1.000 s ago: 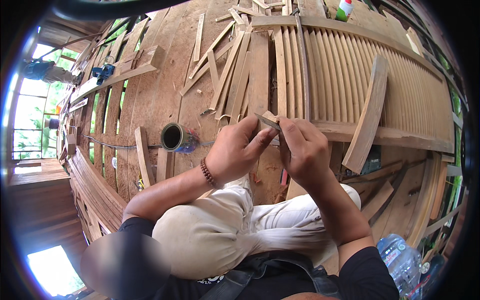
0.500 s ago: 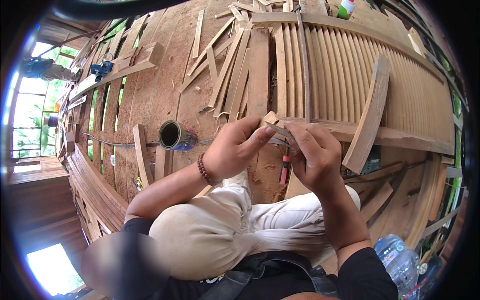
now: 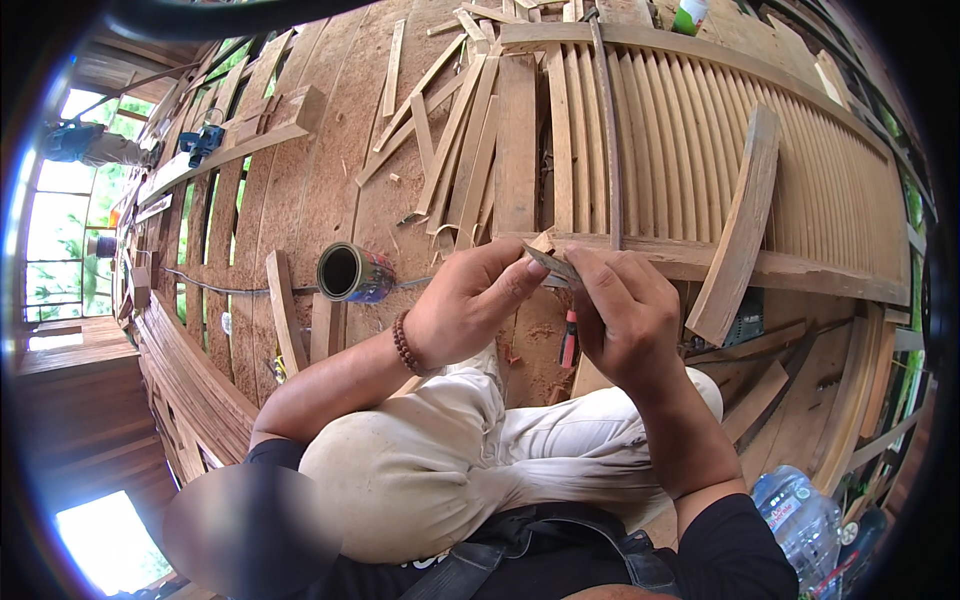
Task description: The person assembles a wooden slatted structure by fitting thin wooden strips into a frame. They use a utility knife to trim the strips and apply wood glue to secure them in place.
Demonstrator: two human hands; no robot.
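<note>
Wood piece (image 3: 543, 242), pale and angular, sits gripped by the left hand (image 3: 468, 303) as the right hand (image 3: 632, 312) pinches a grey blade (image 3: 553, 265).

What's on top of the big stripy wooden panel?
A wooden board and a long dark bar lie across the slatted panel. Whatever is directly under them is covered. The right hand hides a bit of the panel's near edge.

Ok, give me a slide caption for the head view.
The left hand holds a small wood piece, the right hand a thin, blade-like tool, near a slatted wooden panel.
</note>
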